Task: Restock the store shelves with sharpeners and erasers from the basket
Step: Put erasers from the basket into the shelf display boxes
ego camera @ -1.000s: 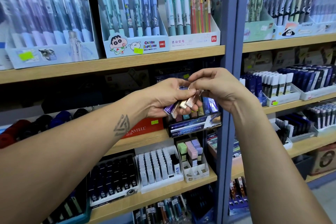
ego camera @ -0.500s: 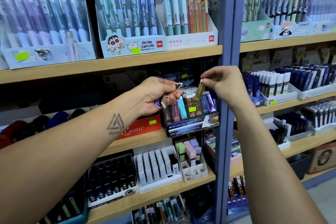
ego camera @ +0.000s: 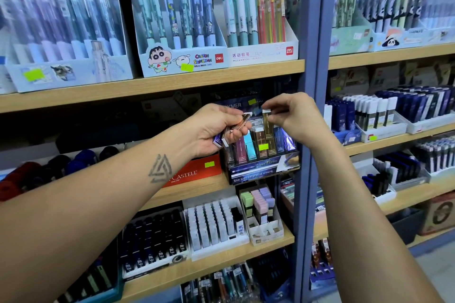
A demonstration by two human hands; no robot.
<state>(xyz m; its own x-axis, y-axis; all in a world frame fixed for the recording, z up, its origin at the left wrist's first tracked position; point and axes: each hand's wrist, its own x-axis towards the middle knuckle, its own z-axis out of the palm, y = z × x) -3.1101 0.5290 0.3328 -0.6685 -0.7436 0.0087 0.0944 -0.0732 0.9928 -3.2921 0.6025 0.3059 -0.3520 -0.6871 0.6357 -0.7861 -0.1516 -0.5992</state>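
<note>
Two shelving bays of light wood boards on blue-grey uprights (ego camera: 311, 130) carry boxed pens and erasers. At the middle shelf (ego camera: 197, 187), the left hand (ego camera: 216, 130) grips several slim erasers (ego camera: 234, 130); the right hand (ego camera: 293, 118) pinches a gold slim eraser (ego camera: 268, 128) upright over the dark display box (ego camera: 261, 167).

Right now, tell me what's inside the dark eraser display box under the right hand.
The dark display box holds upright slim erasers in maroon, teal, brown and blue sleeves. The right hand lowers a gold eraser in. Their lower ends are hidden.
</note>
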